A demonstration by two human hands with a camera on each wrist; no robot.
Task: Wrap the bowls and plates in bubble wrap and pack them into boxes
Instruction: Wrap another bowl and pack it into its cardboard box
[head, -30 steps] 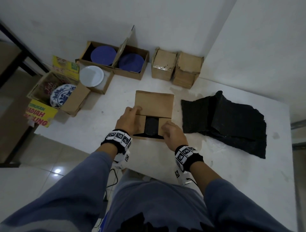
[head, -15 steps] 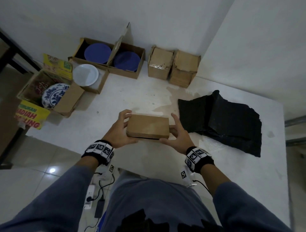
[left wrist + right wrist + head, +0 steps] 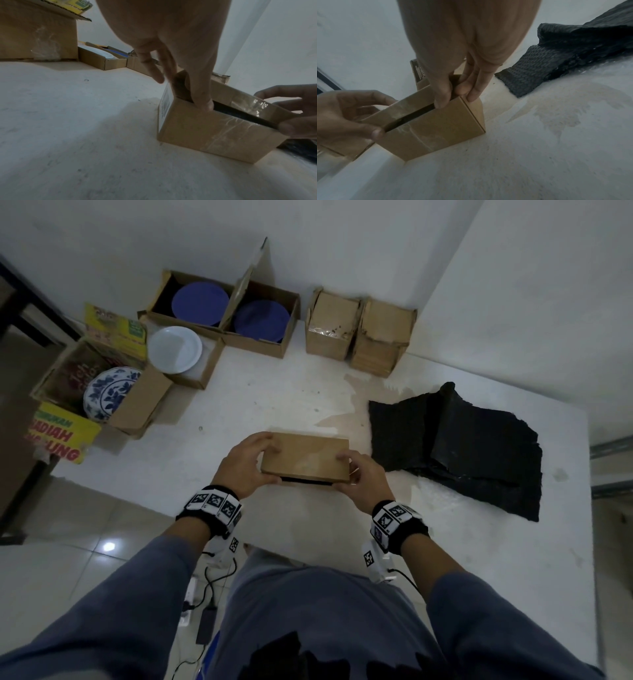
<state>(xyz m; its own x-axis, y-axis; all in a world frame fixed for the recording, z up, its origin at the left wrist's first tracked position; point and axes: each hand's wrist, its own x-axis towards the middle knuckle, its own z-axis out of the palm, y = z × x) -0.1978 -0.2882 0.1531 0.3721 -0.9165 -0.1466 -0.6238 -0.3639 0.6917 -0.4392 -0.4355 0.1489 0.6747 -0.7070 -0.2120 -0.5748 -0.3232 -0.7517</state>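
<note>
I've got both hands on the box (image 3: 305, 457), which sits on the table (image 3: 260, 405) near its front edge, about mid-width. My left hand (image 3: 245, 463) holds the box's left end: fingers curled over the lid, thumb (image 3: 204, 102) at the dark slot between lid and front wall. My right hand (image 3: 363, 479) holds the right end the same way, thumb (image 3: 441, 100) at the slot, fingers (image 3: 474, 93) wrapped down the side. The lid is nearly down; a thin dark gap shows along the front. Something black is inside, but I can't tell what. Shiny tape on the front wall and lid.

Black bubble wrap (image 3: 462, 446) lies in a pile just right of the box, toward the right edge. Along the back edge are two closed boxes (image 3: 359, 333) side by side, and left of them two open boxes, each with a blue plate (image 3: 200, 302). In front of those, a white plate (image 3: 175, 349) sits in a shallow box. At the left corner, a patterned plate (image 3: 108, 392) leans in a carton (image 3: 137, 405) with yellow flaps.
</note>
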